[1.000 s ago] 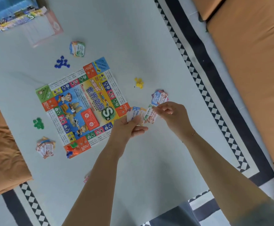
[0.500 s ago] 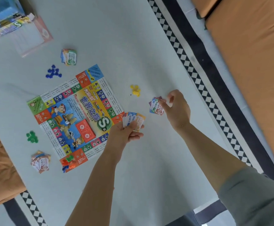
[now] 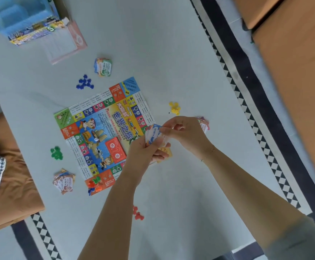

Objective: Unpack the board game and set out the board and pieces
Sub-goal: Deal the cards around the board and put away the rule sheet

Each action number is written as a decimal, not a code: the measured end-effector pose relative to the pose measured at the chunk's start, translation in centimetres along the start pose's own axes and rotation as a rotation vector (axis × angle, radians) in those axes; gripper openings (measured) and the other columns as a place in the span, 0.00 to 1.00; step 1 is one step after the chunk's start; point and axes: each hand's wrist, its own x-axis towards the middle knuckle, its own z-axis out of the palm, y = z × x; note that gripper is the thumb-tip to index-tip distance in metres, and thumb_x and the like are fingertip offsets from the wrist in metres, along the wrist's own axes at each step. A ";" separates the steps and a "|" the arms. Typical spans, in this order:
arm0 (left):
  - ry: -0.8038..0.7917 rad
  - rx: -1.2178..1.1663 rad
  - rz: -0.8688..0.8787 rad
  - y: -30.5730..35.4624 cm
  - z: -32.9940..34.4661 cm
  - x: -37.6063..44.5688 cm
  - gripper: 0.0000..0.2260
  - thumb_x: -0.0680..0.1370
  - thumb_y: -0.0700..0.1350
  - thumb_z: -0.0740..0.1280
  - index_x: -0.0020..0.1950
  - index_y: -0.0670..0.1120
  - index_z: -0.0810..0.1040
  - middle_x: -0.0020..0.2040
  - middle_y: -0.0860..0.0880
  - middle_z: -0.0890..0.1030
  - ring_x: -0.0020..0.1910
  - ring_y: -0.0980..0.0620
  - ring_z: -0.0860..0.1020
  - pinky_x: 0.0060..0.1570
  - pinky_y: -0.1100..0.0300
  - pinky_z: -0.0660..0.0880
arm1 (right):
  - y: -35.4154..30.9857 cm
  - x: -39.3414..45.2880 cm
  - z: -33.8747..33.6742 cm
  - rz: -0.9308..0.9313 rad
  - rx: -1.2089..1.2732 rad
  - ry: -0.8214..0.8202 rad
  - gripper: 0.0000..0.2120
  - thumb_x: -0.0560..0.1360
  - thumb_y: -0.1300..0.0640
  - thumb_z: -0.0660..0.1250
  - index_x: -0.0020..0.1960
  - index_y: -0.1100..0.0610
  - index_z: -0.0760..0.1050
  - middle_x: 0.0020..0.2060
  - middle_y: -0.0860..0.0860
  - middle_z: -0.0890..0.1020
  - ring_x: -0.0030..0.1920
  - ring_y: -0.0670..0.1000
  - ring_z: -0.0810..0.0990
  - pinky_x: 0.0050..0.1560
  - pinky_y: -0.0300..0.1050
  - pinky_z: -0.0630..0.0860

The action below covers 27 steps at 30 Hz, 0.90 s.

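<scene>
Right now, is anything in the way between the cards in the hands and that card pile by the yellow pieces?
Nothing visible blocks it. The left hand holds the fanned cards, the right hand pinches one. The pile lies just beyond the right hand, on bare table. The yellow pieces sit off to the side.

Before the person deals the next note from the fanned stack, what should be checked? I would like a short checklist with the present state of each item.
1. Left hand holds the fanned notes firmly: ok.
2. Right hand pinches only one note: cannot tell, the fingers hide it.
3. Pile by the yellow pieces, the note pile, is reachable: ok, just beyond the right hand.
4. Board lies flat and open: ok.
5. Each side of the board has its own colour pieces and note pile: not ok, the red pieces have none nearby.
</scene>
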 end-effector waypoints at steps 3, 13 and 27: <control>0.029 -0.072 -0.002 0.3 -1.3 -0.4 0.10 0.81 0.43 0.60 0.46 0.45 0.80 0.42 0.43 0.85 0.32 0.51 0.82 0.35 0.62 0.79 | -0.8 0.6 1.3 -0.015 0.022 0.004 0.01 0.69 0.59 0.75 0.40 0.56 0.83 0.38 0.56 0.84 0.40 0.60 0.80 0.43 0.51 0.77; 0.243 -0.084 0.104 0.9 -4.5 -0.1 0.07 0.79 0.41 0.63 0.48 0.41 0.79 0.31 0.46 0.83 0.30 0.53 0.82 0.33 0.65 0.78 | -2.8 2.2 4.3 0.074 0.099 -0.103 0.08 0.68 0.59 0.75 0.46 0.59 0.82 0.41 0.54 0.85 0.42 0.52 0.84 0.48 0.44 0.80; 0.273 -0.140 0.101 3.4 -13.1 1.6 0.08 0.81 0.43 0.61 0.52 0.41 0.77 0.37 0.46 0.84 0.31 0.51 0.82 0.33 0.62 0.79 | -9.4 20.1 11.8 -0.054 -0.211 0.203 0.07 0.70 0.60 0.71 0.47 0.58 0.84 0.45 0.52 0.85 0.42 0.45 0.79 0.47 0.40 0.76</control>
